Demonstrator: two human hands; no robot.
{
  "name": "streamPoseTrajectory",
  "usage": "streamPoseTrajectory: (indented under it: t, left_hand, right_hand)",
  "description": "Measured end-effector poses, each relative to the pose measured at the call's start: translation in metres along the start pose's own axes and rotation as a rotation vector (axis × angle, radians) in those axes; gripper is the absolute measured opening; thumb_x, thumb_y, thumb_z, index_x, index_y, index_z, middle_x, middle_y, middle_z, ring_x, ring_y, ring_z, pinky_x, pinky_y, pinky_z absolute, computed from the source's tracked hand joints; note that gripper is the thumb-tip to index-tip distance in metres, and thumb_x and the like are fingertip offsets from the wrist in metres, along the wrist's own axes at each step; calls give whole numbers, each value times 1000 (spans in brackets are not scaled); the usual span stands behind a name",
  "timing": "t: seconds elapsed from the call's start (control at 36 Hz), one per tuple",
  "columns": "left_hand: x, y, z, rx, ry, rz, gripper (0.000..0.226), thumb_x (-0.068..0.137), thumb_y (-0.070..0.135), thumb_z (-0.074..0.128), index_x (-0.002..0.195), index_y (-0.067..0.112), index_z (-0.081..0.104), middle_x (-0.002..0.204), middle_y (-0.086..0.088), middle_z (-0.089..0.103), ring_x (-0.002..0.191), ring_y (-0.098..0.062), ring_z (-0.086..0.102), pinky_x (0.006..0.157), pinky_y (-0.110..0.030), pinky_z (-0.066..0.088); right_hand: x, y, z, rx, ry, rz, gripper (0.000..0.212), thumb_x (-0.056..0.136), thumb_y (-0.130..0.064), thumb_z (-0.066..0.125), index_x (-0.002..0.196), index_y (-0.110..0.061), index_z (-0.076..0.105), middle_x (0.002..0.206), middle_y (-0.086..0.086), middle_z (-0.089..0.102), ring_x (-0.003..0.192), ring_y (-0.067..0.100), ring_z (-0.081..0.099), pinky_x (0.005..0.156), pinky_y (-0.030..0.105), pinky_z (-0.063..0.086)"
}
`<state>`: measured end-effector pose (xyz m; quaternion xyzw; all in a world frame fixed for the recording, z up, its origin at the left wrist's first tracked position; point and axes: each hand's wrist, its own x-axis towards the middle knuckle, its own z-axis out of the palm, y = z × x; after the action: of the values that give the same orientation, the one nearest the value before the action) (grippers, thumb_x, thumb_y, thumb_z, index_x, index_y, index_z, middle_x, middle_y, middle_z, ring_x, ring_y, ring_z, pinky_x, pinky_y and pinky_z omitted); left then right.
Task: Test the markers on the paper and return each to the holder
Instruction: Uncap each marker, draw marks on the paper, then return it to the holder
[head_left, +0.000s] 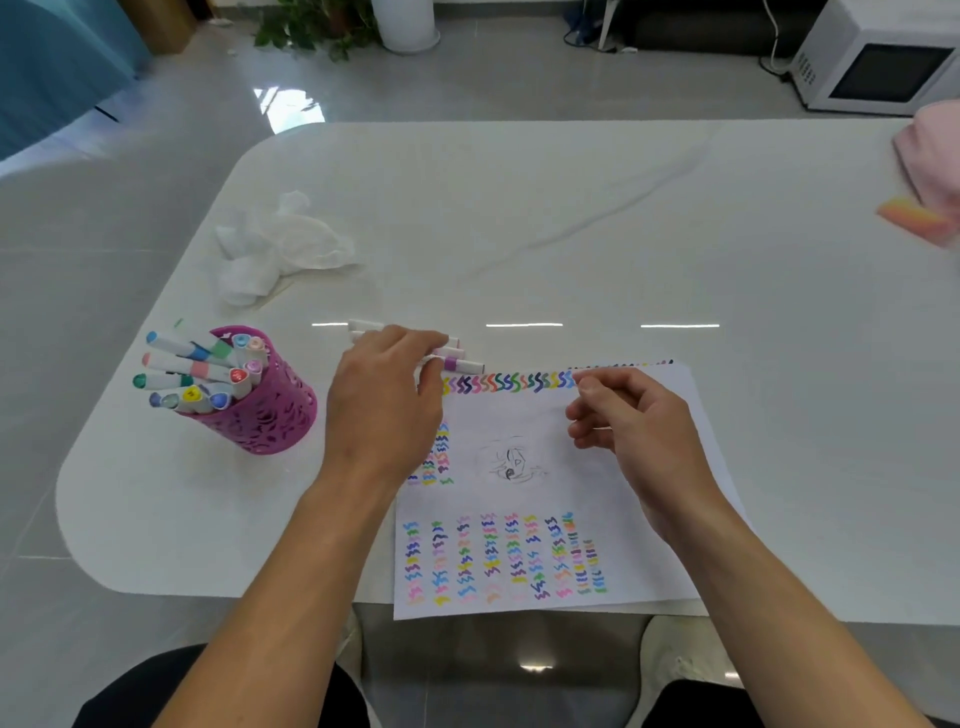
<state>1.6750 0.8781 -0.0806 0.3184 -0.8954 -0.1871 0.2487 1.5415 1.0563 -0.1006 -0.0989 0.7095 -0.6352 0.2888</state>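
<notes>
A sheet of paper (587, 483) covered in coloured zigzag test marks lies at the table's near edge. A pink lattice holder (265, 410) stands to its left, with several capped markers leaning out of it to the left. Three or so loose white markers (363, 327) lie side by side just beyond the paper's top-left corner. My left hand (384, 400) rests over them, its fingertips pinched on the purple-banded marker (462, 365) nearest the paper. My right hand (639, 426) hovers over the paper's upper right, fingers loosely curled, and nothing shows in it.
Crumpled white tissue (280, 249) lies beyond the holder. A pink cloth (932, 150) and an orange-pink block (917, 218) sit at the table's far right. A microwave (878, 57) and a potted plant (322, 26) stand on the floor behind. My knees are under the near edge.
</notes>
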Motion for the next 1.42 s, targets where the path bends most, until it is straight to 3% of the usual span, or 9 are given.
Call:
streamPoseTrajectory:
  t: [0.14,0.31,0.67,0.92,1.11,1.25,1.36,1.42]
  left_hand:
    - [1,-1,21,-1,-74,9,23,94,8,61,111,16,74,115,3,69,108,-19,60,88,-27,45]
    - [4,-5,35,45,-137,8,34,90,-4,60,117,11,72,119,-1,66,114,-23,56,90,-41,52]
    - [4,-3,34,136,-106,-132,19,92,17,69,110,17,74,108,0,62,109,-21,50,71,-37,49]
    - [4,-3,33,134,-74,-89,13,93,10,66,105,11,70,105,-4,69,101,-27,56,80,-41,47]
    - [8,3,25,-46,23,17,7,95,11,64,99,14,70,98,3,69,95,-22,58,84,-38,47]
    - [7,15,18,-131,65,124,18,98,11,61,115,15,69,101,4,67,97,-17,57,81,-19,39]
    - [5,25,11,-130,111,249,36,100,7,59,134,17,62,103,2,64,96,-19,56,80,-25,44]
    - [4,29,9,-145,124,279,41,99,3,60,136,18,61,103,2,62,95,-18,56,79,-21,44]
  right_hand:
    - [5,2,-5,-72,-3,27,11,102,-16,64,105,-15,74,73,0,75,62,11,65,60,22,55]
    - [8,6,-8,-94,-15,91,10,101,-15,64,103,-13,73,68,-1,72,55,9,58,52,18,48]
    - [7,5,-7,-101,-35,105,10,102,-13,63,103,-12,73,73,1,75,62,11,65,60,22,54]
    - [5,5,-5,-137,-34,98,9,101,-14,64,103,-13,73,77,2,74,62,7,64,61,20,53]
    - [4,7,-1,-149,16,90,9,99,-12,64,102,-16,72,83,4,76,67,8,68,68,23,56]
    - [4,6,1,-143,20,91,9,99,-13,64,102,-17,71,85,4,76,70,10,68,70,25,57]
    - [4,5,2,-129,13,103,8,98,-11,65,101,-15,71,85,5,76,69,9,68,70,24,58]
    - [3,5,2,-104,19,117,9,97,-9,65,100,-13,71,84,5,75,67,9,68,69,25,58]
